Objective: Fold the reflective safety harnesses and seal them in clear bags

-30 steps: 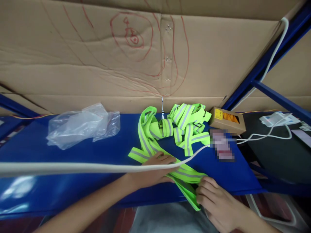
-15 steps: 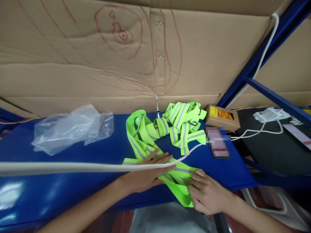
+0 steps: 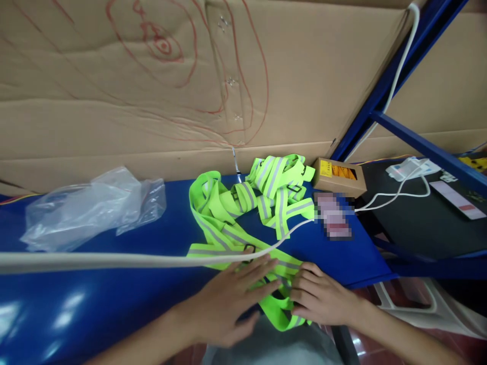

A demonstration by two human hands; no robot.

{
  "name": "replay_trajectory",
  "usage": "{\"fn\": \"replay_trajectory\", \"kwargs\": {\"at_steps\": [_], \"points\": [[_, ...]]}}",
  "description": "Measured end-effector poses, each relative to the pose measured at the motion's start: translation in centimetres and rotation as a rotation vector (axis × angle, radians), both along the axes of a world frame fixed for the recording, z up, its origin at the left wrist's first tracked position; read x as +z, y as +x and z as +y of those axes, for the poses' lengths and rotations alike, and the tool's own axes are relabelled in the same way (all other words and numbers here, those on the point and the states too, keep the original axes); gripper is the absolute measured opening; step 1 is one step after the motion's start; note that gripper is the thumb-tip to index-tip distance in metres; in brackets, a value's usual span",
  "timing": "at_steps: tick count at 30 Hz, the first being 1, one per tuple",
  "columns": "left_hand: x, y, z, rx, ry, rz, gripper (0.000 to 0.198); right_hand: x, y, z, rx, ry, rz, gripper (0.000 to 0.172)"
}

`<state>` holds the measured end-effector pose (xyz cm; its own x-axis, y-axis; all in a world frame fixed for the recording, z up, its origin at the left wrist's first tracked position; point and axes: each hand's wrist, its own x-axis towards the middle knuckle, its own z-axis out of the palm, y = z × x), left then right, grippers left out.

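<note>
A neon-green strap vest with grey reflective bands lies tangled across the blue table, one end hanging over the near edge. My left hand lies flat on that near end, fingers stretched out and spread. My right hand rests beside it on the same strap, fingers curled down and pressed on the fabric at the table edge. A white cable crosses in front, just above my left fingertips.
A crumpled clear plastic bag sits at the left of the table. A small cardboard box with yellow print stands at the back right beside a blurred-out item. Cardboard sheets back the table. A dark side surface holds a white adapter.
Both hands have slid toward the near table edge, drawing the strap's end with them. My left hand has spread flatter over it. The view has shifted, so everything sits further left.
</note>
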<state>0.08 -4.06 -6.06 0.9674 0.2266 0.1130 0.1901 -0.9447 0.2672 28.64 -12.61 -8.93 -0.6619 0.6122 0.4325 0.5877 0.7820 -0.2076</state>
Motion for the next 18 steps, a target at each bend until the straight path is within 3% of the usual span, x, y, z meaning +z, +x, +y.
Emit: {"fn": "replay_trajectory", "kwargs": {"at_steps": [3,6,8,11,16,18], "points": [[-1.2,1.7,-1.4,-0.024,0.068,-0.054,0.06,-0.1,0.2,-0.4,0.023,0.145,-0.006,0.035],[-2.0,2.9,-0.9,0.0,0.111,-0.133,0.031,0.0,0.5,-1.1,0.037,0.22,0.056,0.044],[-1.8,3.5,-0.2,0.028,0.066,-0.15,0.021,0.0,0.7,-1.5,0.04,0.228,0.094,0.048],[-0.9,4.0,0.2,0.061,0.063,-0.11,0.015,0.0,0.9,-1.9,0.051,0.219,0.1,0.049],[-0.5,4.0,-0.3,0.123,0.332,0.009,0.011,-0.5,1.2,-2.0,-0.015,0.234,0.131,0.043],[-0.7,3.7,-0.1,0.149,0.369,0.01,0.017,-0.6,1.2,-1.9,-0.023,0.232,0.146,0.044]]}}
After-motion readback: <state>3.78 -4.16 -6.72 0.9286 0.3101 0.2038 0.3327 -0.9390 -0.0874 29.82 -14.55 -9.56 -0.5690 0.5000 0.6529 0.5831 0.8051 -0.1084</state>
